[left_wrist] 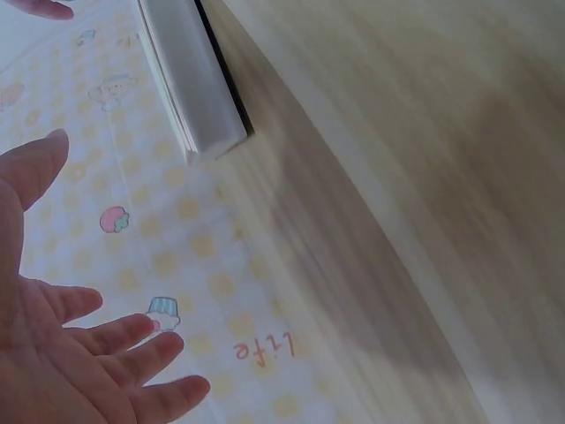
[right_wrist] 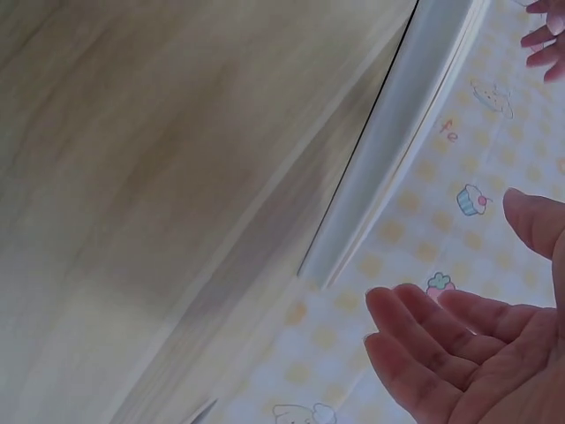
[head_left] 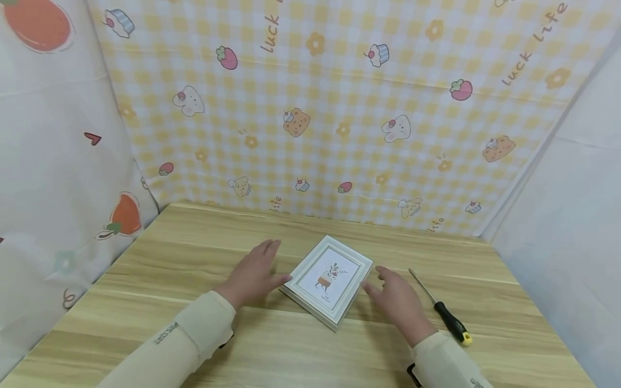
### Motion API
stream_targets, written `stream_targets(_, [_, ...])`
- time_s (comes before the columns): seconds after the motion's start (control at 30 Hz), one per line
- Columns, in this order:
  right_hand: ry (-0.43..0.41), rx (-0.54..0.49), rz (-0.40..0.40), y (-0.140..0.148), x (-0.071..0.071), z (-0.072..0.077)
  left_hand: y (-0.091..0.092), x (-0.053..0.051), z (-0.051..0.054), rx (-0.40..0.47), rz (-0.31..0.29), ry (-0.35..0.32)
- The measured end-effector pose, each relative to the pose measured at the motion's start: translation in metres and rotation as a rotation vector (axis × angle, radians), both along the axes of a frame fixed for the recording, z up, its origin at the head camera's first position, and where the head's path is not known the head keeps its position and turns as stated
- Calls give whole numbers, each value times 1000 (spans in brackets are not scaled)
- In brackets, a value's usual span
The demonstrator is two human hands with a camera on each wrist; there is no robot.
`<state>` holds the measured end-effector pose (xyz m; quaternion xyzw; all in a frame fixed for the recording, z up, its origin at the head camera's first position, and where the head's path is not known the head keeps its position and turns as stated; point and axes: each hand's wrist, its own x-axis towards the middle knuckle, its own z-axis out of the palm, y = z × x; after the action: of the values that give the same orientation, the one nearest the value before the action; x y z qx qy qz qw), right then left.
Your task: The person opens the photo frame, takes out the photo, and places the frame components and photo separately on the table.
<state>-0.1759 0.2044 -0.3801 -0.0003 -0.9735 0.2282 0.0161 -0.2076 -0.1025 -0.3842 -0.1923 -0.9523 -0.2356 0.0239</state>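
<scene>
A white picture frame [head_left: 310, 264] lies face up on the table, turned at an angle, with a small plant print behind its front. My left hand [head_left: 254, 275] is at its left side, fingers spread, the thumb close to the frame's left corner; whether it touches cannot be told. On the other side my right hand [head_left: 395, 299] has its thumb near the right edge, fingers loosely bent and holding nothing. Both wrist views show the frame's side edge [left_wrist: 190, 79] apart from the open palms. Right of my right hand lies a screwdriver [head_left: 451, 320] with a black and yellow handle.
The wooden table [head_left: 184, 258] backs onto a yellow checked cloth [head_left: 320, 161] with cartoon prints. A white printed cloth [head_left: 58, 161] hangs on the left, and a pale wall [head_left: 577, 215] bounds the right side.
</scene>
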Motion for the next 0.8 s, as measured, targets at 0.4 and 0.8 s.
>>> stream_targets(0.4, [-46, -5, 11, -8, -5, -5, 18, -13, -3, 47, 8, -67])
stream_targets(0.8, [-93, -42, -36, -16, -17, -16, 35, -28, -8, 39, 43, -129])
